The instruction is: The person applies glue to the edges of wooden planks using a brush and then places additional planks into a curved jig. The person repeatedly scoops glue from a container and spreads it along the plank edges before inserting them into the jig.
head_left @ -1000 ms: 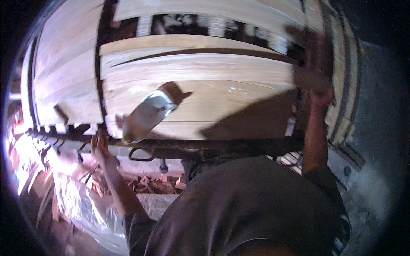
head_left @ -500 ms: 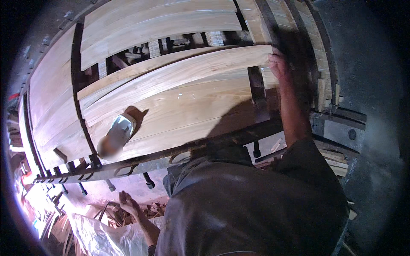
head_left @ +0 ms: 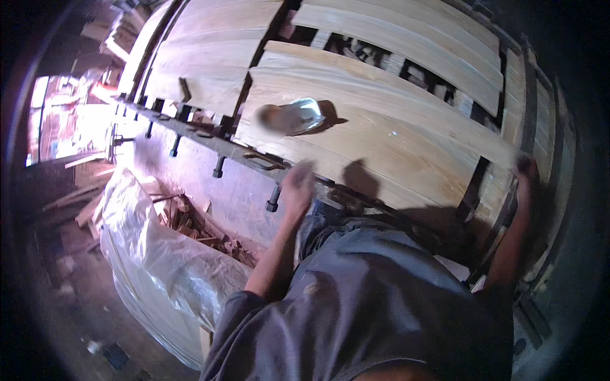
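Note:
A long pale wooden board [head_left: 375,89] lies along the far side of a panel of boards [head_left: 381,149] on a metal rack. My right hand [head_left: 525,170] is at the board's right end, its fingers closed about the corner, dark and slightly smeared. Nearer the middle, my left hand [head_left: 298,187] is raised beside the rack's front rail [head_left: 229,147], apart from the panel. Its fingers are blurred, and nothing can be made out in them. A clear container [head_left: 310,113] with a smeared brownish end rests on the panel, left of its middle.
Bolts [head_left: 218,166] hang below the front rail. More board panels [head_left: 406,38] lie beyond a gap and to the left. At lower left, a large translucent plastic sack [head_left: 152,247] stands by wood scraps [head_left: 184,219]. Rack bars [head_left: 527,95] run along the right.
My view has turned left. The long board, tilted with its edge showing before, now lies flatter against the panel. My left hand has risen from below the rail; my right hand stays at the board's end.

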A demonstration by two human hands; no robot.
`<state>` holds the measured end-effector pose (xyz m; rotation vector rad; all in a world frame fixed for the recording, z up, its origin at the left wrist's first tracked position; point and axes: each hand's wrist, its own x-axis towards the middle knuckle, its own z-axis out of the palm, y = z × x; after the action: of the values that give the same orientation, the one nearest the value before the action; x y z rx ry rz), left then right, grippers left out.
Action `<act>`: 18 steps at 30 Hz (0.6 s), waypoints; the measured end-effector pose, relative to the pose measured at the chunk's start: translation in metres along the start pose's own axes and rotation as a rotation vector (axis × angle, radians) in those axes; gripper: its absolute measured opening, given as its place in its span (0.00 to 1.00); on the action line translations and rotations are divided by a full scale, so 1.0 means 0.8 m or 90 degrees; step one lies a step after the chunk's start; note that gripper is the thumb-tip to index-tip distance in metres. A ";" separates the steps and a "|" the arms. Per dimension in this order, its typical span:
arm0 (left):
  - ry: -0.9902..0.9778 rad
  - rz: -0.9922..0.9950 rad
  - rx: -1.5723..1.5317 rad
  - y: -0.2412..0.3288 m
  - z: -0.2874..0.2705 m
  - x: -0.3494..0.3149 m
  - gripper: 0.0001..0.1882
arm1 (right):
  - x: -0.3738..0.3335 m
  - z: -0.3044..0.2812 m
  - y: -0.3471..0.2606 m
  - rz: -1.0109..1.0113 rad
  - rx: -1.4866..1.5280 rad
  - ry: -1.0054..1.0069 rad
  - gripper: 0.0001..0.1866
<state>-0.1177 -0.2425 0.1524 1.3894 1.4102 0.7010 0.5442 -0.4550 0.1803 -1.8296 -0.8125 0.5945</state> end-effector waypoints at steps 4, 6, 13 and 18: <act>-0.178 -0.190 -0.430 0.106 0.121 0.081 0.42 | -0.011 -0.006 -0.042 0.008 -0.012 -0.018 0.21; -0.173 -0.292 -0.569 0.140 0.158 0.111 0.56 | -0.024 -0.014 -0.062 -0.040 -0.173 0.022 0.20; -0.097 -0.303 -0.919 0.110 0.226 0.169 0.21 | -0.099 -0.012 -0.098 -0.273 -0.452 0.099 0.22; -0.216 -0.288 -1.045 0.143 0.174 0.135 0.24 | -0.160 0.068 -0.184 -0.209 -0.616 0.055 0.34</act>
<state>0.0694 -0.1515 0.1829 -0.1266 0.4320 0.8810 0.3838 -0.4801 0.3006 -2.4560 -1.4585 -0.1491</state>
